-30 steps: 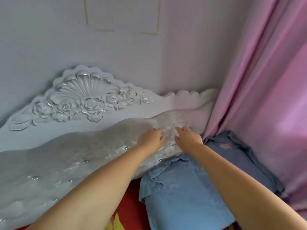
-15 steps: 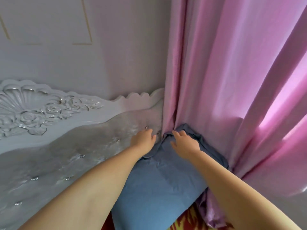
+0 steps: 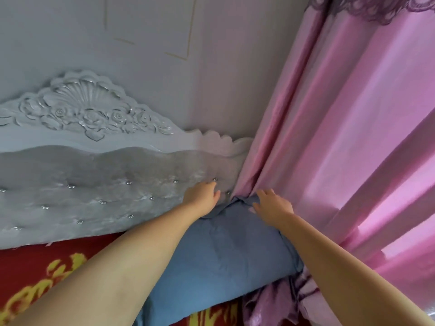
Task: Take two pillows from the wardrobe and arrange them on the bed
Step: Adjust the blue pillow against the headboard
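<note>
A blue pillow (image 3: 219,262) lies on the bed at the right end of the headboard, its far end pushed into the corner by the curtain. My left hand (image 3: 202,196) rests at the pillow's top left corner against the padded headboard, fingers loosely curled. My right hand (image 3: 273,204) lies flat on the pillow's far end, fingers spread, next to the curtain. Neither hand visibly grips anything. Only one pillow is in view.
The white carved headboard (image 3: 94,175) with grey tufted padding runs along the wall. A pink curtain (image 3: 341,149) hangs at the right, touching the pillow. Red bedsheet with yellow pattern (image 3: 40,274) covers the bed to the left.
The pillow has been pushed further into the corner against the headboard and curtain. My hands have moved apart, the right one now flat on the pillow's end. The view has swung about.
</note>
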`<state>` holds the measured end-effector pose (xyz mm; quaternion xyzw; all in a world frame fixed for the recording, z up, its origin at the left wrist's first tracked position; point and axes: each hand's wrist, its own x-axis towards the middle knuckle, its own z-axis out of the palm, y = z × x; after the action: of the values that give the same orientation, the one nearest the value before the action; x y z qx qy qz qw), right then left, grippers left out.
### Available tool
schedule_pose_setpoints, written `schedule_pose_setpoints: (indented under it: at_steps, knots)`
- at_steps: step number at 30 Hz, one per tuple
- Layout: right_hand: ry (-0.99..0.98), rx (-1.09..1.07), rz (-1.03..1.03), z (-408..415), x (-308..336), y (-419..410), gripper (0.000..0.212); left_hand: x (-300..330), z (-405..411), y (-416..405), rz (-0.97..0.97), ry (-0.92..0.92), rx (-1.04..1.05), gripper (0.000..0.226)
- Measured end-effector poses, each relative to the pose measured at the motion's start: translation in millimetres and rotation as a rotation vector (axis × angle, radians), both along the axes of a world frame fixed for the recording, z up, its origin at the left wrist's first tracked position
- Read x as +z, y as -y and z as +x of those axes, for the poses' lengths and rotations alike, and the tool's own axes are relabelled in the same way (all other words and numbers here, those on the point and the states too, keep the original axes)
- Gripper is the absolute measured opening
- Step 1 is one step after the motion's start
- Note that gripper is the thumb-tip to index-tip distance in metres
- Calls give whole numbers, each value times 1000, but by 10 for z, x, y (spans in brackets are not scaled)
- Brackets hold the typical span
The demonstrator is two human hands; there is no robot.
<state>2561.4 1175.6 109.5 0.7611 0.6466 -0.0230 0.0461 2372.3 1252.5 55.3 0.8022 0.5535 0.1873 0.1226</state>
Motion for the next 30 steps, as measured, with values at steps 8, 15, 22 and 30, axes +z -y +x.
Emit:
schedule_pose_setpoints:
  at_steps: [8, 15, 22, 30]
  knots:
    - [9, -36, -8, -1458, -283, 51, 37, -114, -1598, -7, -19, -93, -14, 39]
    - [-33, -140, 9, -2265, -329, 361, 41, 162, -1999, 7, 68, -41, -209, 35]
    - [-71, -447, 89, -1962, -361, 1190, 39, 115, -1252, 686, -37, -142, -596, 39]
    - [-65, -704, 152, -1465, -283, 2141, 35, 191, -625, 1356, 28, -251, -830, 42]
